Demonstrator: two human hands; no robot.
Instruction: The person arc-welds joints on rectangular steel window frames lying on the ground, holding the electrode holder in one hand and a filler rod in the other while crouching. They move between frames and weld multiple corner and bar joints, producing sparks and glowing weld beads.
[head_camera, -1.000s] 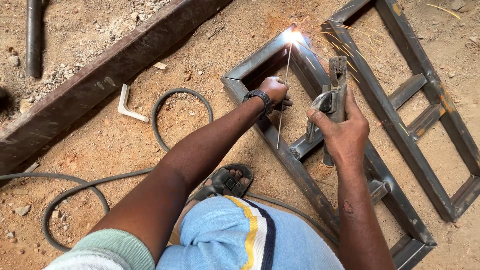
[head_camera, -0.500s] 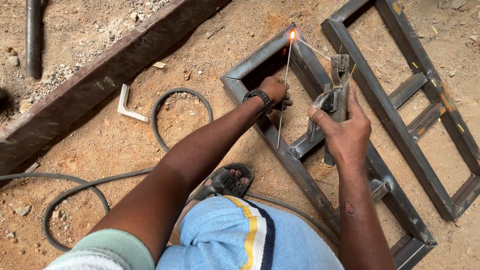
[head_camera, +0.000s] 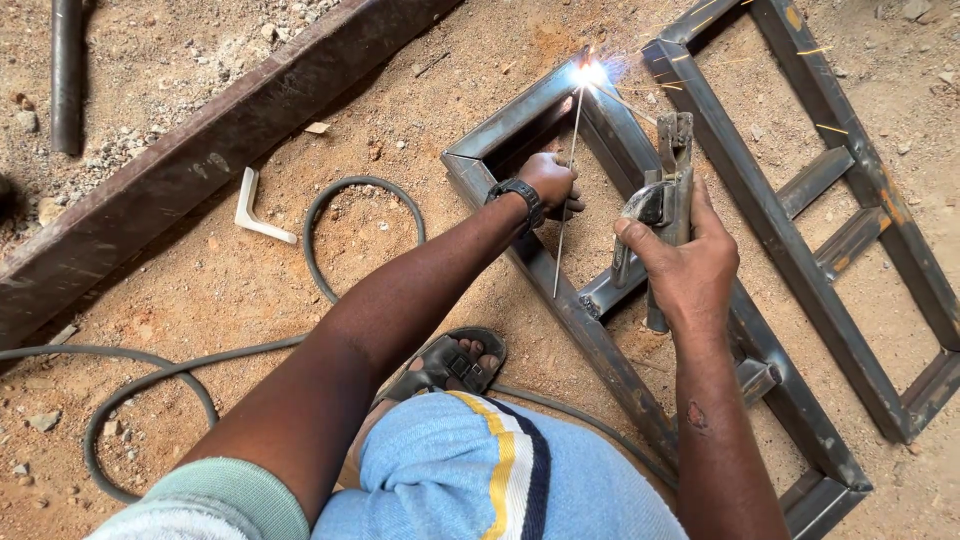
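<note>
**Q:** Welding at which point of the near steel frame (head_camera: 560, 300)?

**A:** At its far corner, where a bright arc (head_camera: 590, 72) burns and sparks scatter toward the second frame (head_camera: 800, 190) lying just beside it on the sandy ground (head_camera: 300, 270). The right hand (head_camera: 685, 265) is closed around the electrode holder (head_camera: 670, 185), which stands over the frame's inner bar. The welding rod (head_camera: 568, 180) shows as a thin line running from beside the crossbar up to the arc; where the holder clamps it cannot be made out.

**Q:** And the left hand (head_camera: 550, 180)?

**A:** It rests inside the frame, fingers curled in a loose fist close beside the rod's middle, apparently steadying it; contact with the rod cannot be confirmed. A dark wristwatch (head_camera: 522, 195) sits at the wrist.

**Q:** Which step is shown?

**A:** Judging by the live arc, the corner joint is being fused; the joint looks unfinished. The next move likely calls for a steady feed of the rod into the seam, keeping a short arc and both hands clear of the sparks.

**Q:** What surrounds the frame?

**A:** A sandalled foot (head_camera: 450, 362) stands on its near side. A black cable (head_camera: 330, 200) loops to its left, with a small white angle piece (head_camera: 255, 210) and a long rusty beam (head_camera: 200, 160) beyond.
</note>
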